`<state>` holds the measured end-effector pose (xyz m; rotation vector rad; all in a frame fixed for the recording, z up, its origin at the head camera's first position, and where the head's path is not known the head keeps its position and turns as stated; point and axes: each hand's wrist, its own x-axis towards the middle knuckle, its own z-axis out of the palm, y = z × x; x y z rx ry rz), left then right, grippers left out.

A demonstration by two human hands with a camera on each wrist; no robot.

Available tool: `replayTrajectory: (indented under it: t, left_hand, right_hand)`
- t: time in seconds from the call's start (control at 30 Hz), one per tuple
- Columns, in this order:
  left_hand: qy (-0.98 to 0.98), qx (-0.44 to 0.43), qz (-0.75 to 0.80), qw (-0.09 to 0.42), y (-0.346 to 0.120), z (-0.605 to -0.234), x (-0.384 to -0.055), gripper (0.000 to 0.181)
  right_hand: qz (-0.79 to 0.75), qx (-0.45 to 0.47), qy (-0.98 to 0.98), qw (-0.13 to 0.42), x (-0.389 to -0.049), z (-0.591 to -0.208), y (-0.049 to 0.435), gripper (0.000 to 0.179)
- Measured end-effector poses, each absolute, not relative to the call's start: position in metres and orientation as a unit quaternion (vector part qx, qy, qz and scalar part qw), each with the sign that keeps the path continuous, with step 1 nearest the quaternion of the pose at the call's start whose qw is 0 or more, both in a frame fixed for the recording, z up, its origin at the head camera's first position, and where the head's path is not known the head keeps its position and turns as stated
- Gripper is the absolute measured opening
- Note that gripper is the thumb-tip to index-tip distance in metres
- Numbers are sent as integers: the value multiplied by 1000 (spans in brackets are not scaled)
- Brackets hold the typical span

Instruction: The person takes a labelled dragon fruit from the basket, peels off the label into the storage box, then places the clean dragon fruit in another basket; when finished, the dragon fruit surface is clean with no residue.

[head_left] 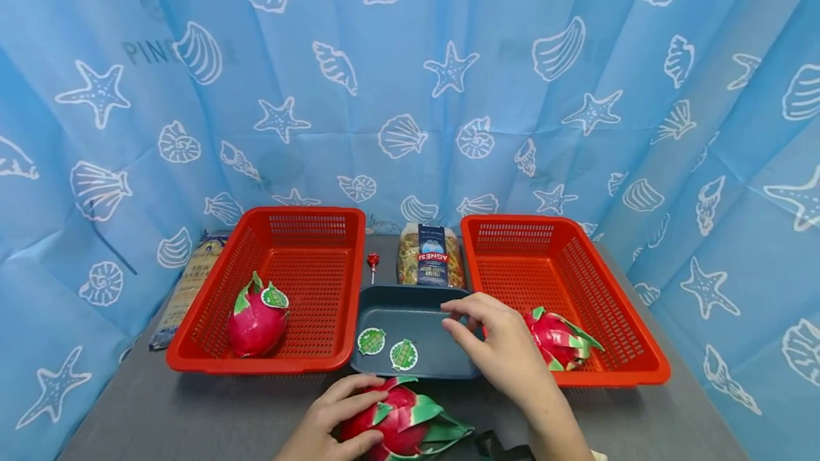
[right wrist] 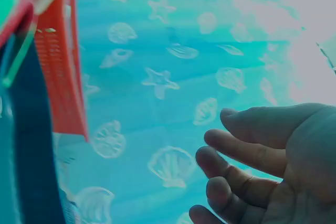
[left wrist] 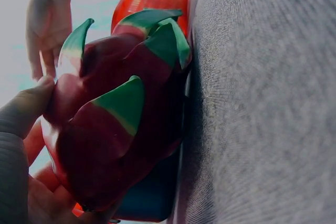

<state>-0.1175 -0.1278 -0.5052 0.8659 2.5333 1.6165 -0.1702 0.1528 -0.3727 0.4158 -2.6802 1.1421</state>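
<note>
My left hand (head_left: 339,418) grips a pink dragon fruit (head_left: 400,422) with green leaf tips, lying on its side at the table's front. Thumb and fingers curve around its left end, as the left wrist view shows too, with the dragon fruit (left wrist: 105,108) close to the grey surface. Above the right part of a dark blue tray (head_left: 442,354), my right hand (head_left: 502,340) hovers with relaxed, bent fingers and holds nothing; the right wrist view shows bare fingertips (right wrist: 212,161). Two round green-and-white stickers (head_left: 403,355) lie in the tray's left part.
A red basket (head_left: 320,365) on the left contains a dragon fruit (head_left: 256,322) bearing a green sticker. The right red basket (head_left: 624,378) contains another dragon fruit (head_left: 557,338). Behind the tray are a lollipop (head_left: 374,262) and a pasta bag (head_left: 432,255). A long package (head_left: 188,290) lies far left.
</note>
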Motion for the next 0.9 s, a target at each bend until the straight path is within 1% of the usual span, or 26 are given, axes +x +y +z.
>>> replayTrajectory:
  t: [0.23,0.37,0.5,0.67,0.77,0.9]
  left_hand:
    - [800,303,518,-28,-128,-507,-118,38]
    - [796,314,516,-38,-128,-508,-119,38]
    - [796,311,518,-38,-128,-509,-118,38]
    - [799,302,519,-34,-127,-510,-118,39]
    - [801,308,513,-38,-128,-510,-118,37]
    - [803,315,504,-49,-128,-510,-119,36]
  right_hand:
    - [383,148,-893,186,-161,-358,180,25]
    - [379,135,-888,222,-157,-352,198,28]
    - [395,113,-881,235,-156,-349,220,32]
    - [409,90,-871,258,-159,-352,254,32]
    - [415,58,-869,265,-163,-358,278,30]
    - [430,0,-865,258,-167,-369,311,31]
